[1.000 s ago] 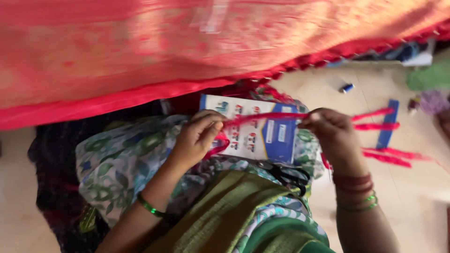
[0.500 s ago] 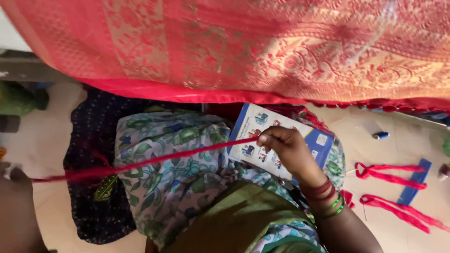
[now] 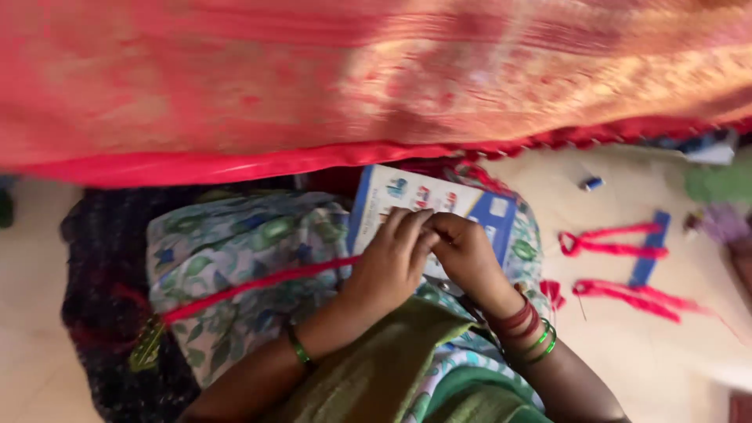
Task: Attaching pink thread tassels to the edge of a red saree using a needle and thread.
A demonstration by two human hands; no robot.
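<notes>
Both hands meet over a flat white-and-blue printed card (image 3: 439,205) that lies on the lap, propped against the knee under the overhanging red and gold woven cloth (image 3: 376,78). The left hand (image 3: 392,262), a green bangle at its wrist, lies with fingers curled down onto the card's lower edge and is closed on the end of a long red thread bundle (image 3: 251,288). That bundle runs from under the left hand leftward across the green and blue floral printed fabric (image 3: 235,258) covering the lap, sagging toward a dark garment (image 3: 102,258) at the far left. The right hand (image 3: 466,254), with red and green bangles at its wrist, is bunched close against the left, fingertips pinched together at the same spot; what it pinches is hidden between the two hands, so I cannot tell whether it holds thread or only the card. The card appears to serve as a firm backing, held flat so the thread can be worked against it.

On the pale floor (image 3: 627,345) to the right lie two finished red thread loops (image 3: 619,243), one resting across a blue strip (image 3: 650,258), well apart from the hands. A small blue spool (image 3: 593,184) sits beyond them, near the cloth's red fringed edge
</notes>
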